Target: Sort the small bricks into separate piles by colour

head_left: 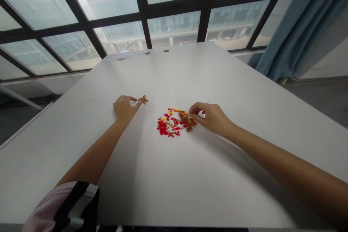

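Two bare hands, head view: left hand (pixel 125 108) reaching forward from the left, palm down, at the left side of a small brown pile (pixel 143 99); right hand (pixel 209 116) angled in from the right, fingers curled, at the far right edge of a mixed pile (pixel 163 129) of red, yellow and brown pieces. Surroundings: white table (pixel 168 174); far, dark-framed window (pixel 171 9); far right, blue curtain (pixel 296 36). Left thumb and forefinger curved toward each other, right ones nearly meeting; whether either grips a piece cannot be told.
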The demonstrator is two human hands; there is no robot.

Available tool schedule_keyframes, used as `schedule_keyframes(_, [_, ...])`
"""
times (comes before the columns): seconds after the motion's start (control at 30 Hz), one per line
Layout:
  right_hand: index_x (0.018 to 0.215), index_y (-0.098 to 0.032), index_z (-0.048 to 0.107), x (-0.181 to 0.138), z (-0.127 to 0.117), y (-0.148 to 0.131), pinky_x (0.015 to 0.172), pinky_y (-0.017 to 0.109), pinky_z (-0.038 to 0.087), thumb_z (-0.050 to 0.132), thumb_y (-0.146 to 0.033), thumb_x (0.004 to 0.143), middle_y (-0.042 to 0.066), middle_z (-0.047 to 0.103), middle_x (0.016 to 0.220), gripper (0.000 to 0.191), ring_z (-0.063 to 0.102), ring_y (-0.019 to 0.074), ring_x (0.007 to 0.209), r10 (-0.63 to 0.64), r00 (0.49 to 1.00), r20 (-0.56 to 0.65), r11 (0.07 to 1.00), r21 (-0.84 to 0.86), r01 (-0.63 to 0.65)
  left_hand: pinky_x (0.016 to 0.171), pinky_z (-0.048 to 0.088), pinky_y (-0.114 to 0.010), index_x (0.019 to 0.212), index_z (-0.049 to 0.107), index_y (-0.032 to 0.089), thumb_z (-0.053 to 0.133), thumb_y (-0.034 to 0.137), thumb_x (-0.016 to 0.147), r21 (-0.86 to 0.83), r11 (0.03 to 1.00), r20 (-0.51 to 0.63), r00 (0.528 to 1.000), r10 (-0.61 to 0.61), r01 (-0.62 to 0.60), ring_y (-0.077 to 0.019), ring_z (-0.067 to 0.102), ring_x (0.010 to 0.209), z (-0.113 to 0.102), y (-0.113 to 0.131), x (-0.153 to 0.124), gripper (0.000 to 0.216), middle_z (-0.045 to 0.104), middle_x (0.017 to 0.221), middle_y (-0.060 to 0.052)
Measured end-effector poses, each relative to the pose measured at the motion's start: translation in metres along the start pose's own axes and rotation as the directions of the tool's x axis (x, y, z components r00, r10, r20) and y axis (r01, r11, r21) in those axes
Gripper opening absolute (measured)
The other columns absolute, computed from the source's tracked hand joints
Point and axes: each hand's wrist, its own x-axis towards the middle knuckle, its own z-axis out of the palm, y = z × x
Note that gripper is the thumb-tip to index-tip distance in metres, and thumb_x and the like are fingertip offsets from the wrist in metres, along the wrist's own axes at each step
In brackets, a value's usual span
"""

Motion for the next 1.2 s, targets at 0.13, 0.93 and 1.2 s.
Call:
schedule_keyframes(0.13, [0.086,-0.021,0.067,-0.003,-0.001,0.004,0.069,0.027,0.049,0.057,-0.013,0.082,0.0,0.073,0.081,0.013,0.067,0.0146,0.073,0.007,0.999,0.04,0.999,-0.043,-0.005,0.09,0.044,-0.045,0.08,0.071,0.021,0.068,0.037,0.08,-0.08,0.991,0.034,0.993,0.113,-0.11,-0.0293,0.061,0.101,-0.016,0.015,-0.018,0.016,0.069,0.098,-0.01])
schedule_keyframes(0.93, [0.098,-0.021,0.075,0.043,0.036,0.014,0.074,0.029,0.049,0.056,-0.021,0.091,0.008,0.069,0.1,0.02,0.064,0.0156,0.077,-0.032,0.988,0.149,0.993,-0.105,0.048,0.104,0.046,-0.046,0.106,0.062,0.019,0.066,0.036,0.085,-0.459,0.743,-0.005,0.838,0.546,-0.487,-0.0255,0.06,0.116,-0.001,0.069,-0.046,0.027,0.065,0.123,-0.012])
schedule_keyframes(1.2, [0.122,-0.021,0.065,0.017,0.032,0.03,0.106,0.047,0.044,0.038,-0.04,0.099,0.012,0.065,0.127,0.04,0.058,0.0261,0.12,0.003,0.995,-0.102,0.999,0.045,0.001,0.116,0.019,-0.063,0.153,0.015,0.009,0.055,0.083,0.07,-0.362,0.782,0.324,0.718,0.616,-0.508,-0.0455,0.013,0.147,-0.002,0.076,-0.071,0.118,0.018,0.158,-0.029])
